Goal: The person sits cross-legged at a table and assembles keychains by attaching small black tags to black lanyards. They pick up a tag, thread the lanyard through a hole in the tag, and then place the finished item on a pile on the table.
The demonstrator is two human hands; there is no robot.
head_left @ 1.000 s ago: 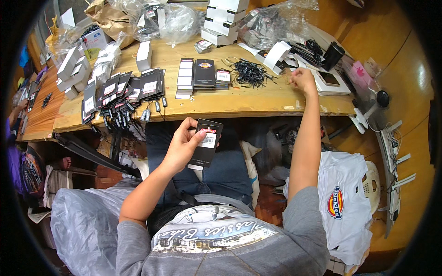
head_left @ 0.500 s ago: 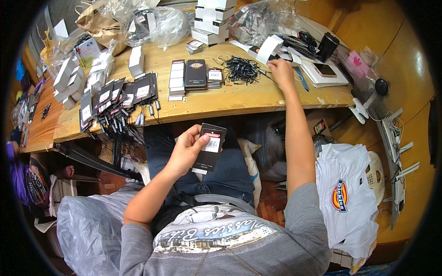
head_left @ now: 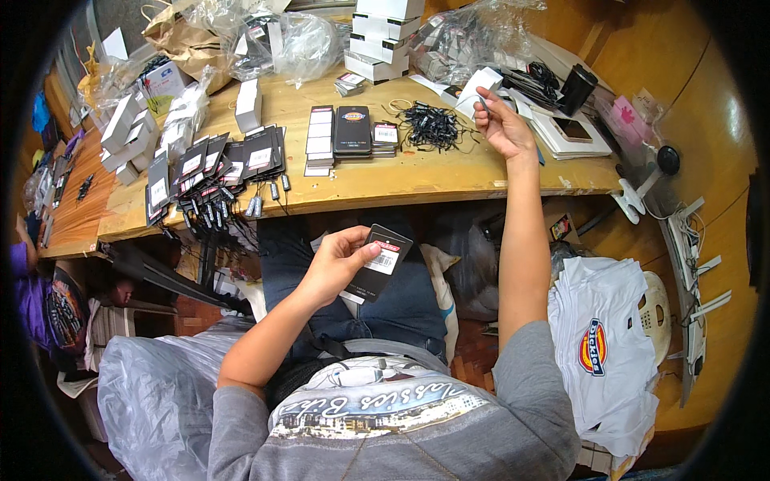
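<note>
Left fingers (head_left: 345, 236) pinch a black tag (head_left: 380, 271); right fingers (head_left: 500, 105), arm (head_left: 524, 232) outstretched, pinch a small dark thing (head_left: 483, 103).

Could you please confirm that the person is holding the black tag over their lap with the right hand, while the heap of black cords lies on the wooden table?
Not quite: the head view shows the black tag over the lap in the left hand, not the right hand. The heap of black cords does lie on the wooden table.
</note>
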